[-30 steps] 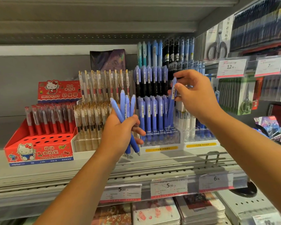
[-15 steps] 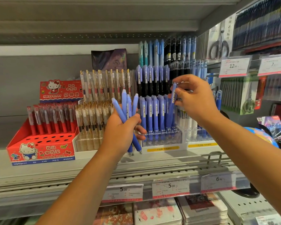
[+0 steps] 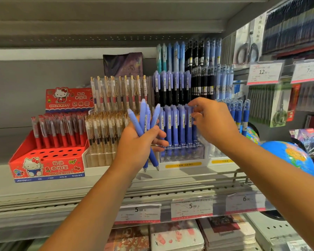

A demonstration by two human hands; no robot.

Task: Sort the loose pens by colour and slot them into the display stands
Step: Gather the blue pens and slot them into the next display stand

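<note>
- A fanned bunch of loose periwinkle-blue plastic pens [image 3: 143, 124] is gripped in the closed left hand [image 3: 134, 147], tips pointing down, in front of the shelf.
- The front row of matching blue pens [image 3: 178, 124] stands upright in the clear acrylic display stand [image 3: 183, 151].
- The rightmost pen of that row is touched by the right hand [image 3: 212, 120], fingers loosely curled; whether it is pinched cannot be told.
- A red cartoon-cat cardboard pen box [image 3: 47, 163] sits well to the left.

My left hand [image 3: 138, 144] grips a fan of blue pens [image 3: 143, 124]; my right hand [image 3: 212, 122] pinches a pen [image 3: 190, 124] standing in the clear stand [image 3: 185, 153].
</note>
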